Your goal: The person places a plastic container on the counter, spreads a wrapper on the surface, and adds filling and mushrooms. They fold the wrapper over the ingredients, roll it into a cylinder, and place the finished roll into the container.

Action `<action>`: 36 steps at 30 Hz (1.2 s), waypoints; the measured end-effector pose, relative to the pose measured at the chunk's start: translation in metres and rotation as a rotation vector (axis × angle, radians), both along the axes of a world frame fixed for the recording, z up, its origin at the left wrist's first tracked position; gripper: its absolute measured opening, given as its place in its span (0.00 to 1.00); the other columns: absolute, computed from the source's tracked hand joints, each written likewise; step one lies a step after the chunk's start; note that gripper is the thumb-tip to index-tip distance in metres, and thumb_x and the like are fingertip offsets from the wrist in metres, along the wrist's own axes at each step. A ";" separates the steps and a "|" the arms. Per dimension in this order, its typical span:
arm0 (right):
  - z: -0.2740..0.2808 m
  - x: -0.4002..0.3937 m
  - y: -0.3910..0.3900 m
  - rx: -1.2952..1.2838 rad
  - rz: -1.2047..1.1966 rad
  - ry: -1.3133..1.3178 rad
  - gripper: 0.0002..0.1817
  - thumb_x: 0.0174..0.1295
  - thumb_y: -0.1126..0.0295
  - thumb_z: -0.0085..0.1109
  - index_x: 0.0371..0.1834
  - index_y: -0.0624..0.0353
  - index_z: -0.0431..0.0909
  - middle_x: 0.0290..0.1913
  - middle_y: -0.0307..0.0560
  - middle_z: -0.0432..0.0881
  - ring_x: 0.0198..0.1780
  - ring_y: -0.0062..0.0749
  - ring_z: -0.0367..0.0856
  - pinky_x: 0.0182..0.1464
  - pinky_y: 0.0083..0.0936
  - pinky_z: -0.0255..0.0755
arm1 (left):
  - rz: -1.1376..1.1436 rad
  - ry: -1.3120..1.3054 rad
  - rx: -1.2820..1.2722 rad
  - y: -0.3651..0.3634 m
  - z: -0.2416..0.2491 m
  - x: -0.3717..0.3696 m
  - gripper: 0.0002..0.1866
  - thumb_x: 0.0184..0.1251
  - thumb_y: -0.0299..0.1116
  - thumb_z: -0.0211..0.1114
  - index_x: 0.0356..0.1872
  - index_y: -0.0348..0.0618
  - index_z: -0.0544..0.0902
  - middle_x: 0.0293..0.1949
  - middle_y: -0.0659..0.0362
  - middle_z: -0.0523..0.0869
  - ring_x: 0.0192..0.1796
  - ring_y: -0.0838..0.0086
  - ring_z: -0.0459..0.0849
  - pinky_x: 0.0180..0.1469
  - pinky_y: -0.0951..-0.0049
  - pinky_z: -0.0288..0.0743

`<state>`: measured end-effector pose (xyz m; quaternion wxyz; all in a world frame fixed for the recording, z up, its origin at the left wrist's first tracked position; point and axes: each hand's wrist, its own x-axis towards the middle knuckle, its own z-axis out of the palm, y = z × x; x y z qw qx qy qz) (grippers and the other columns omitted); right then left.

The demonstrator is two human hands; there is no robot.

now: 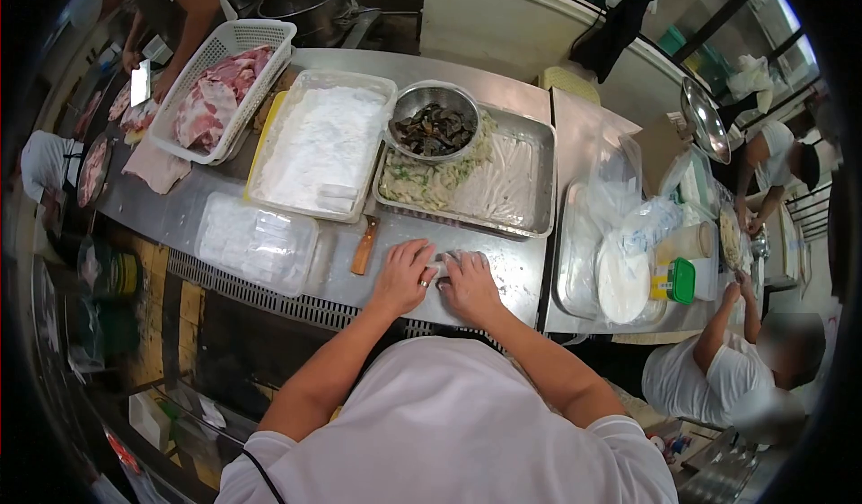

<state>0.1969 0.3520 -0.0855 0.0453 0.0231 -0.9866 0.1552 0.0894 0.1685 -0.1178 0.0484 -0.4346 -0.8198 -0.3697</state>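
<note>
A: Where's the pale piece (pixel 444 258)?

B: On the steel counter (pixel 512 280), just in front of me, between my fingertips. Left hand (pixel 404 276) and right hand (pixel 469 285) both lie flat on it, fingers stretched and close together, pressing rather than gripping.

A: Progress?

B: Early or midway, I'd judge. The steel tray (pixel 530 158) behind holds plenty of mix, the bowl (pixel 435 127) of dark bits is full, and the flour tub (pixel 323 145) is too. I see no finished pieces. A wooden-handled tool (pixel 365 245) lies idle to the left.
</note>
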 end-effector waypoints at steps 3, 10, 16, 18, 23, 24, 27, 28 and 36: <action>0.005 -0.007 0.001 -0.020 0.063 -0.053 0.33 0.68 0.65 0.69 0.76 0.61 0.76 0.65 0.60 0.81 0.68 0.58 0.77 0.79 0.57 0.63 | 0.057 -0.075 0.037 -0.015 0.007 0.012 0.27 0.74 0.35 0.71 0.70 0.37 0.80 0.67 0.46 0.82 0.69 0.46 0.79 0.73 0.46 0.71; 0.024 -0.025 0.003 -0.254 -0.055 -0.182 0.30 0.61 0.67 0.72 0.69 0.63 0.84 0.57 0.59 0.85 0.63 0.59 0.80 0.75 0.53 0.70 | 0.167 -0.131 0.062 -0.045 -0.008 0.028 0.26 0.74 0.36 0.72 0.68 0.36 0.80 0.65 0.46 0.83 0.65 0.46 0.81 0.72 0.47 0.72; 0.075 -0.109 -0.012 -0.568 -0.082 -0.075 0.24 0.58 0.66 0.71 0.57 0.66 0.88 0.50 0.65 0.90 0.55 0.62 0.89 0.61 0.48 0.82 | 0.189 -0.147 0.055 -0.044 -0.008 0.026 0.25 0.73 0.37 0.72 0.67 0.37 0.81 0.65 0.48 0.83 0.65 0.48 0.80 0.72 0.49 0.72; 0.093 -0.154 -0.026 -0.575 -0.044 -0.019 0.22 0.59 0.65 0.70 0.55 0.65 0.89 0.51 0.65 0.90 0.54 0.62 0.89 0.59 0.47 0.83 | 0.179 -0.138 0.038 -0.044 -0.009 0.026 0.25 0.73 0.39 0.72 0.66 0.38 0.81 0.65 0.48 0.83 0.66 0.49 0.80 0.72 0.50 0.72; 0.115 -0.263 -0.070 -0.359 0.077 -0.043 0.22 0.60 0.67 0.67 0.56 0.67 0.88 0.50 0.68 0.92 0.55 0.65 0.90 0.59 0.49 0.84 | 0.182 -0.147 -0.002 -0.044 -0.007 0.026 0.25 0.74 0.41 0.71 0.66 0.39 0.81 0.65 0.49 0.83 0.67 0.51 0.80 0.73 0.50 0.71; 0.111 -0.279 -0.076 -0.307 0.107 -0.058 0.22 0.60 0.67 0.66 0.56 0.67 0.88 0.50 0.69 0.92 0.55 0.65 0.90 0.59 0.49 0.84 | 0.183 -0.144 0.009 -0.044 -0.009 0.026 0.25 0.74 0.42 0.71 0.65 0.39 0.81 0.65 0.49 0.84 0.68 0.51 0.80 0.73 0.50 0.71; 0.094 -0.315 -0.091 0.011 0.252 -0.251 0.22 0.60 0.69 0.64 0.57 0.67 0.89 0.52 0.69 0.92 0.56 0.64 0.91 0.62 0.48 0.84 | 0.185 -0.132 0.028 -0.044 -0.013 0.027 0.25 0.74 0.42 0.71 0.65 0.39 0.82 0.64 0.48 0.84 0.67 0.51 0.81 0.73 0.50 0.71; 0.089 -0.324 -0.095 0.050 0.266 -0.346 0.21 0.61 0.69 0.63 0.57 0.66 0.89 0.52 0.69 0.92 0.57 0.62 0.91 0.62 0.48 0.84 | 0.188 -0.125 0.026 -0.044 -0.013 0.027 0.25 0.74 0.42 0.71 0.64 0.38 0.81 0.64 0.48 0.84 0.67 0.50 0.81 0.72 0.50 0.72; 0.074 -0.353 -0.110 0.075 0.428 -0.452 0.21 0.66 0.68 0.61 0.60 0.60 0.90 0.60 0.66 0.91 0.62 0.55 0.91 0.65 0.43 0.85 | 0.173 -0.130 0.078 -0.044 -0.010 0.025 0.24 0.72 0.41 0.72 0.62 0.38 0.83 0.62 0.49 0.85 0.66 0.51 0.82 0.71 0.50 0.73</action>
